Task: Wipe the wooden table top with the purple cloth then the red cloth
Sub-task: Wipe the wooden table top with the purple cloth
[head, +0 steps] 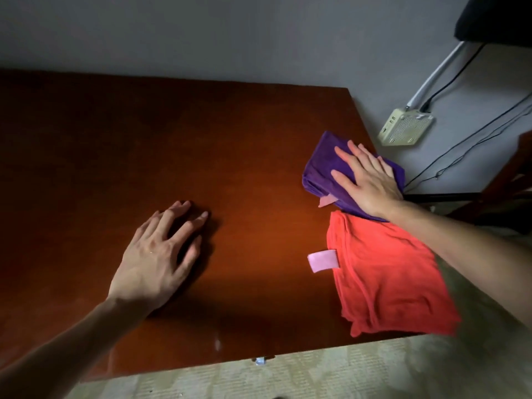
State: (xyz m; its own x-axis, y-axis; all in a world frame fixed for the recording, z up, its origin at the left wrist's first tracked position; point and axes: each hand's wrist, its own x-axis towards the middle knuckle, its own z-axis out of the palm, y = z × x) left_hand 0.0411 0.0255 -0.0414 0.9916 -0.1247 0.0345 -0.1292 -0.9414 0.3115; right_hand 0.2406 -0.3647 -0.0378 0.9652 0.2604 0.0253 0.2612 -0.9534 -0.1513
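We judge the purple cloth [322,168] soft and light, best pressed flat under the right hand [367,180], whose fingers [342,155] lie spread on it, while the left hand [157,257] rests empty, its fingers splayed, on the surface [144,139].

A folded purple cloth [322,171] is laid flat near the right edge of the glossy reddish-brown wooden tabletop [172,145]. Just in front of it, a folded red cloth [385,272] with a pale pink tag is spread flat at the near right corner, its edge slightly overlapped by the purple one.
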